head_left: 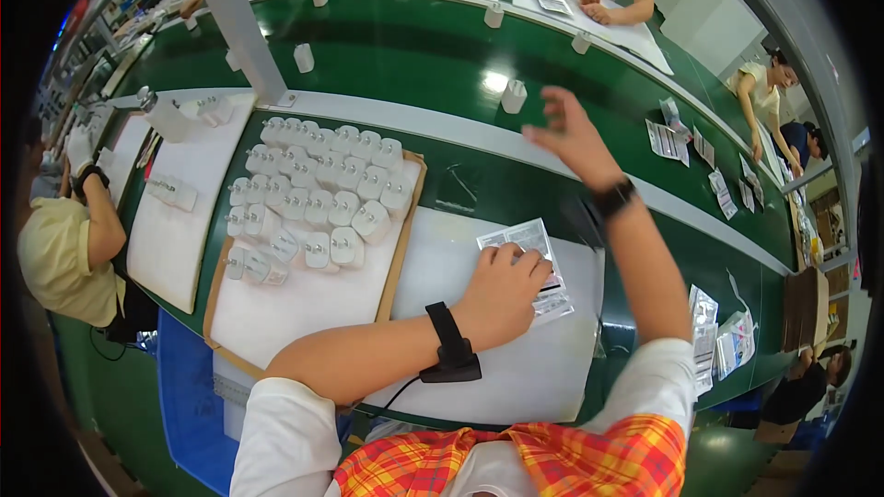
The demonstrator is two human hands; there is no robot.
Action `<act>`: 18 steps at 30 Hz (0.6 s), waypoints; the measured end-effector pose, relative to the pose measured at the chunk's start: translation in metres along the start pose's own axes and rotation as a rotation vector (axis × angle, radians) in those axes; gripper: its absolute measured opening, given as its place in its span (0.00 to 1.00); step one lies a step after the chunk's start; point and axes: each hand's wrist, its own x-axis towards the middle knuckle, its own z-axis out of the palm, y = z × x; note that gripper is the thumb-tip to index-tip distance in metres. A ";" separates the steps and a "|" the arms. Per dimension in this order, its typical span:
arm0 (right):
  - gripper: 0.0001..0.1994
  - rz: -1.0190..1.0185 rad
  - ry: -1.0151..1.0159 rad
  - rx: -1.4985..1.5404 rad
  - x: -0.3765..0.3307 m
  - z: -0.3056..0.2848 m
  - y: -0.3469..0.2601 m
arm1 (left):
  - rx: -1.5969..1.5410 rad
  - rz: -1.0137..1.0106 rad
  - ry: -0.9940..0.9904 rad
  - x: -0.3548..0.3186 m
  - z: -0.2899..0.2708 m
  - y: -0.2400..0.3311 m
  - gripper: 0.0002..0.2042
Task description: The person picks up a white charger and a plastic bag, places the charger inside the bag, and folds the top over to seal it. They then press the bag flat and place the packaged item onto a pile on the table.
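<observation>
On a white work mat (pixel 442 350) in front of me, my left hand (pixel 502 290) curls its fingers over a clear and silver printed pouch (pixel 554 306). The palm side and whatever lies under those fingers are hidden. My right hand (pixel 573 140) is raised over the green conveyor belt, fingers apart and nothing in them. Just left of its fingertips a white plug charger (pixel 514 96) stands on the belt, apart from the hand. Several more white chargers with metal prongs (pixel 318 207) stand in rows on a cardboard-edged tray (pixel 405 248) to my left.
A pale rail (pixel 442 134) separates my bench from the belt (pixel 387 55). A metal post (pixel 235 18) rises at the left. More pouches (pixel 727 340) lie at the right. A blue bin (pixel 189 405) sits below the bench. Co-workers sit left, across and right.
</observation>
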 end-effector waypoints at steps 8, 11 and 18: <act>0.27 0.304 0.066 0.709 0.065 0.049 0.041 | 0.019 0.065 -0.134 -0.007 -0.008 -0.001 0.21; 0.21 0.251 -0.194 1.071 -0.002 0.018 0.003 | -0.059 0.003 -0.339 0.001 -0.015 -0.010 0.21; 0.31 0.168 -0.168 0.419 -0.189 -0.008 -0.047 | -0.073 0.078 -0.164 0.003 0.003 -0.023 0.25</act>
